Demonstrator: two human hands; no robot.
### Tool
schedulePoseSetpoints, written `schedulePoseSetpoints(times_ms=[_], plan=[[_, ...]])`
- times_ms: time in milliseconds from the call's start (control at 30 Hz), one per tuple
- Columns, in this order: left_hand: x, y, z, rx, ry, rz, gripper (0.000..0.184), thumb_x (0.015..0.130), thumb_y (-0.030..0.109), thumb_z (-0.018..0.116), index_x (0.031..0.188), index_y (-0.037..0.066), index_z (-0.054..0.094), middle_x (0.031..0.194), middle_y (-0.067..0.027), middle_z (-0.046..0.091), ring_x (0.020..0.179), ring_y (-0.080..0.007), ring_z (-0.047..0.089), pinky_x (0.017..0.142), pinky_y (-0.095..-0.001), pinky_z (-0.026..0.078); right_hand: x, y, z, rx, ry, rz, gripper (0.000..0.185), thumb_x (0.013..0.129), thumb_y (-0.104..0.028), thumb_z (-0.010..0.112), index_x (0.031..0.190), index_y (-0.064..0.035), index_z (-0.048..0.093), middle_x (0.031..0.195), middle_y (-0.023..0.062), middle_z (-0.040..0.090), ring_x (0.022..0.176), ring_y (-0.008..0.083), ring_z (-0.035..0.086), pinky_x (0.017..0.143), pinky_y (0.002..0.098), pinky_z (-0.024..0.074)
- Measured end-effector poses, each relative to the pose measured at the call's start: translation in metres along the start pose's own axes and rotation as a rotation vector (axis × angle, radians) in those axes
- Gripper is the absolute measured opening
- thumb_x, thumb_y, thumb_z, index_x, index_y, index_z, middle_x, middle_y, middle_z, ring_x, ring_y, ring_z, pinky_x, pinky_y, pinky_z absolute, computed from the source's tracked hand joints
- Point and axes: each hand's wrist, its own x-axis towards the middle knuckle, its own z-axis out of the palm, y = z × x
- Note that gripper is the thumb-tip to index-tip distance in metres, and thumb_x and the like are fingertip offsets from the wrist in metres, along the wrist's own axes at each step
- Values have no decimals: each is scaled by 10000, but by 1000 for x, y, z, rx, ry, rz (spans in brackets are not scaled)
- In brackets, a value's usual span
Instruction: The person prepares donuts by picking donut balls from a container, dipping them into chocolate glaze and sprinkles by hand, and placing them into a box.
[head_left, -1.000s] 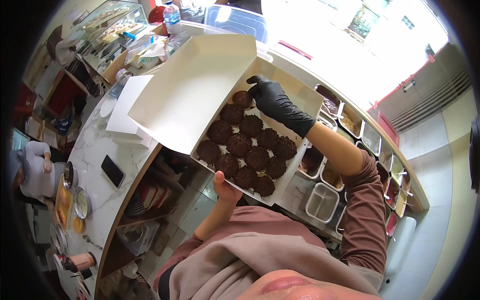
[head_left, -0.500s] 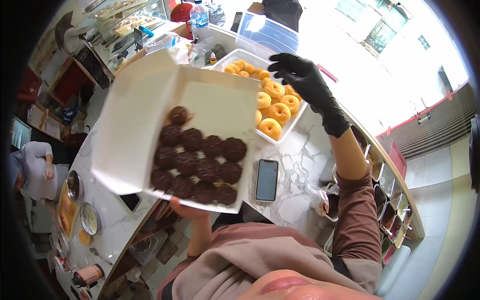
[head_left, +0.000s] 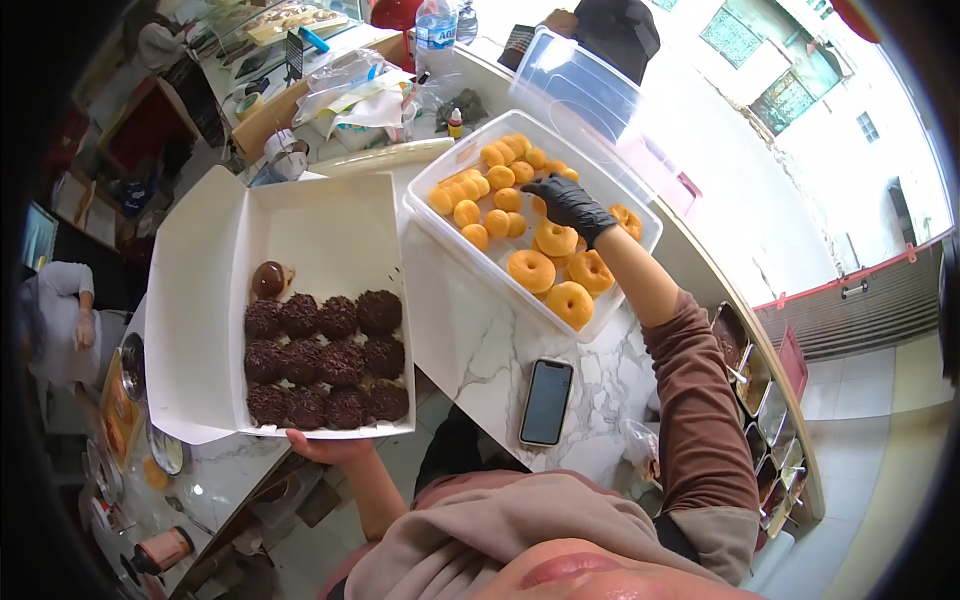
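Note:
My bare left hand (head_left: 330, 448) supports an open white box (head_left: 330, 215) from its near edge, with most fingers hidden underneath. Inside the box are several chocolate-sprinkled balls (head_left: 340, 360) in rows, and one smooth chocolate-glazed piece (head_left: 269, 279) at the upper left. My right hand (head_left: 572, 205), in a black glove, reaches into a clear plastic tub (head_left: 470, 262) of plain round and ring doughnuts (head_left: 531, 270). Its fingers are bent down at a small round doughnut; whether they grip it is unclear.
A phone (head_left: 546, 402) lies on the marble counter (head_left: 460, 340). Behind are a clear lid (head_left: 590, 85), a water bottle (head_left: 436, 35) and plastic bags. Topping containers (head_left: 765, 430) line the right side. Two people stand at the left, and another person's dark clothing shows behind the tub.
The box has moved left and down, away from the topping containers. My right hand has left the box and moved over to the doughnuts in the tub.

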Motion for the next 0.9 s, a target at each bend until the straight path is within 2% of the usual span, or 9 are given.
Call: schedulePoseSetpoints(times_ms=[233,267,333,400,567,667,733,800,900], plan=[[-28,1,0,6,45,-63,694,694,481,465,1243,115,249,1249,-103,299,1120,-304,330,905,-467,305,-7,7,-25,172,-2,94,254,605,-104,625,853,-61,586,827,161,550,816,283,529,677,347,435],[-37,0,6,-5,29,-77,690,695,477,467,1241,115,252,1250,-104,300,1118,-303,334,905,-465,305,-28,8,-37,465,235,96,285,626,-162,654,877,-52,574,842,123,553,791,222,540,611,300,444],[-46,-3,12,-13,3,-72,679,700,473,468,1237,112,263,1248,-105,306,1112,-301,342,906,-461,307,-67,-1,-72,953,85,385,323,653,-215,662,928,-78,563,870,62,539,762,129,521,577,241,432],[-53,-5,18,-8,-22,-57,664,706,470,466,1230,107,280,1243,-105,317,1106,-300,352,907,-455,308,-116,-16,-105,1202,225,341,347,683,-231,643,986,-93,547,897,8,517,777,64,481,561,203,413],[-93,-12,45,-54,-65,-124,640,715,466,464,1209,85,321,1217,-112,357,1094,-307,366,903,-455,313,-279,0,-141,1424,324,402,479,737,-211,583,1161,-74,407,957,22,520,851,82,471,663,194,403],[-114,-19,44,-179,-273,-212,629,735,462,434,1199,47,344,1196,-142,383,1088,-328,376,904,-464,309,-385,4,-151,1453,525,224,457,750,-208,569,1147,-41,417,1030,47,526,872,91,489,694,215,408],[-138,-23,60,-21,-117,-172,619,727,445,464,1210,79,336,1214,-134,367,1094,-323,373,902,-464,315,-460,-14,-173,397,387,584,451,757,-108,554,1168,-27,385,1061,61,535,864,89,520,739,214,407],[-156,-27,60,-55,-147,-209,623,731,435,477,1203,51,343,1203,-142,383,1084,-321,390,899,-459,327,-528,-14,-172,364,566,562,476,749,-107,570,1177,-32,376,1056,68,537,850,87,522,735,216,410],[-176,-33,64,-95,-181,-226,623,728,419,496,1187,23,356,1184,-148,404,1068,-317,409,897,-450,338,-628,-11,-169,1420,819,527,509,758,-115,564,1201,-1,340,991,51,530,897,139,509,815,238,397]])
